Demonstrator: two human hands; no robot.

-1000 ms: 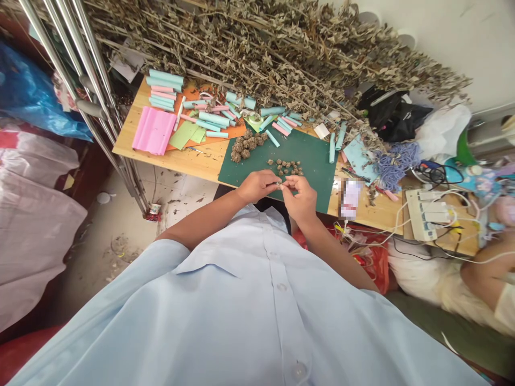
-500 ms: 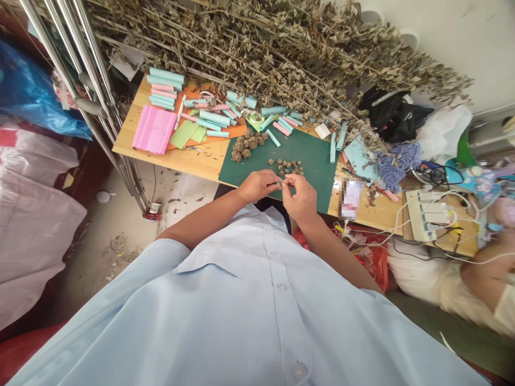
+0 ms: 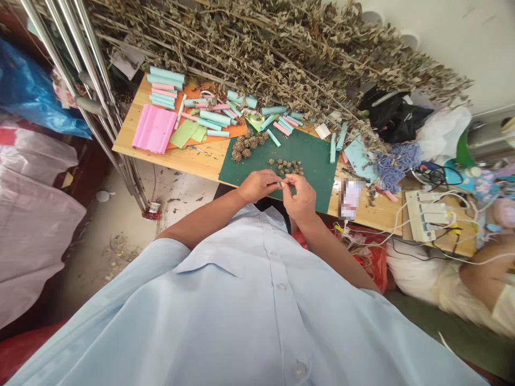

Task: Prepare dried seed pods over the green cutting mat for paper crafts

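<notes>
Both hands are held at the centre of the frame, over the near edge of a green mat (image 3: 317,153). A small piece (image 3: 280,183), too small to be identified, is pinched where the fingertips meet: thumb and forefinger of the left hand (image 3: 257,185) are pressed together on it from the left, those of the right hand (image 3: 300,197) from the right. Small brown balls (image 3: 285,163) are scattered on the mat just above the fingers; larger brown balls (image 3: 246,143) are heaped at its upper-left part. Blue and pink paper rolls (image 3: 213,118) are strewn left of upper centre, below dried stalks (image 3: 281,59) stretched across the top. A phone (image 3: 350,199) is seen right of centre.
</notes>
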